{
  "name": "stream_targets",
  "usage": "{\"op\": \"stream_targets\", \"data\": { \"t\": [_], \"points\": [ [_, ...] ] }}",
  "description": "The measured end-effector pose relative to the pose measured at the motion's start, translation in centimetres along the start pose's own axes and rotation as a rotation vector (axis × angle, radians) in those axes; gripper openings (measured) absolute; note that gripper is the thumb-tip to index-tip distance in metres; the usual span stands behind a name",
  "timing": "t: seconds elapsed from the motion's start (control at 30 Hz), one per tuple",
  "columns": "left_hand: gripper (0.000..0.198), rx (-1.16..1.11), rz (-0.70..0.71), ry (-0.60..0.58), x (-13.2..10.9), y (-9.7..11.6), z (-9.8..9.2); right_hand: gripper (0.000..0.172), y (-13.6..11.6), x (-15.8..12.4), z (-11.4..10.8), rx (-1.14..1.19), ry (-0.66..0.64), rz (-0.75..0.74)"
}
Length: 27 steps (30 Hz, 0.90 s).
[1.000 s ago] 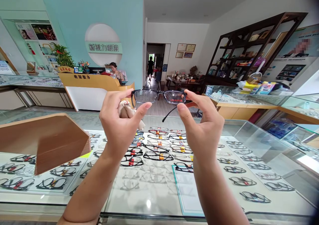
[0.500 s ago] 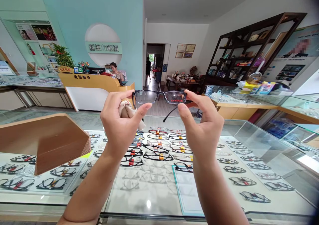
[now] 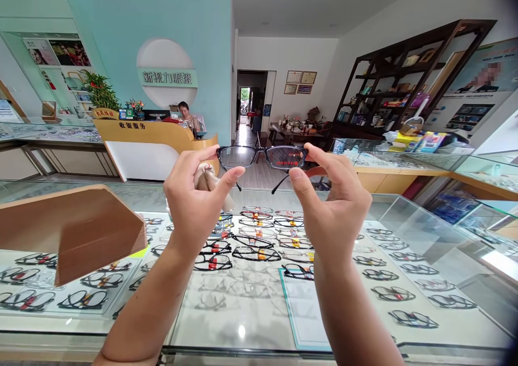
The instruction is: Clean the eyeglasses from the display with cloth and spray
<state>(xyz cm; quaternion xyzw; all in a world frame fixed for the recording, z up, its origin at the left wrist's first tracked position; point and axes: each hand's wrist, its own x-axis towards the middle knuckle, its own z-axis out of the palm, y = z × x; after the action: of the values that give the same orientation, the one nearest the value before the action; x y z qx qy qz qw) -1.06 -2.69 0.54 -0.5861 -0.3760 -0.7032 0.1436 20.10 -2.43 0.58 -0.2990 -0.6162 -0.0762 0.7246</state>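
Note:
I hold a pair of dark-framed glasses (image 3: 261, 156) up at arm's length above a glass display counter (image 3: 259, 301). My left hand (image 3: 194, 201) pinches the frame's left corner between thumb and forefinger and also keeps a beige cloth (image 3: 206, 178) tucked in its palm. My right hand (image 3: 332, 204) pinches the right corner the same way. Red lettering shows on the right lens. Both temples hang open below the frame.
Under the counter's glass lie several rows of glasses (image 3: 254, 242). A brown wooden stand (image 3: 76, 231) sits on the counter at left. A person sits behind a yellow reception desk (image 3: 149, 139). Another glass case (image 3: 404, 161) and dark shelving (image 3: 404, 80) stand at right.
The glasses have shifted slightly right and turned a little, so both temples now show below the frame. The person seen in the far doorway is gone.

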Motion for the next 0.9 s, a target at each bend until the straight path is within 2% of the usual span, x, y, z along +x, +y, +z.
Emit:
{"op": "stream_targets", "data": {
  "t": [0.6,0.9],
  "points": [
    [0.047,0.01,0.012,-0.019,-0.01,-0.01,0.13,0.038,0.25,0.0,0.0,-0.059,-0.032,-0.037],
    [0.059,-0.044,-0.011,-0.013,-0.22,-0.7,0.82,0.04,-0.41,-0.37,0.2,-0.082,0.003,-0.111]
  ]
}}
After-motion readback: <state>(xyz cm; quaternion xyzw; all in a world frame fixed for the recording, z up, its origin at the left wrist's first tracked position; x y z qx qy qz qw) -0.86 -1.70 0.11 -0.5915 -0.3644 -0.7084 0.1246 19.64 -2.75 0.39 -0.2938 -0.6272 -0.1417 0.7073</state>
